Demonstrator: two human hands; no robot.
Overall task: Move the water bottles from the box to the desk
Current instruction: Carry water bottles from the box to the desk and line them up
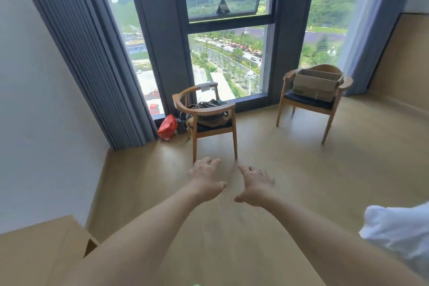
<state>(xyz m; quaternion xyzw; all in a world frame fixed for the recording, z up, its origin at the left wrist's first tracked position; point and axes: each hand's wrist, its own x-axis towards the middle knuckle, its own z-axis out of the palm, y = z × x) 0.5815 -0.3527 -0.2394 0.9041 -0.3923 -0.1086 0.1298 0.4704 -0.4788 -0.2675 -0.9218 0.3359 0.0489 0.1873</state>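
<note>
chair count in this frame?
2. Left chair by the window, piled with bags and cables. Right chair near the curtain, holding the cardboard box. More could be out of frame.

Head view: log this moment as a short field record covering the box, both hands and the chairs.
box: cardboard box on the seat of the right chair, flaps open; contents not visible
bottles: none in view
left hand: fingers spread, holds nothing
right hand: fingers spread, holds nothing
left chair: carries bags and cables
floor: red bag by the curtain
desk: wooden corner at lower left, likely the desk
progress: box not yet reached
</note>
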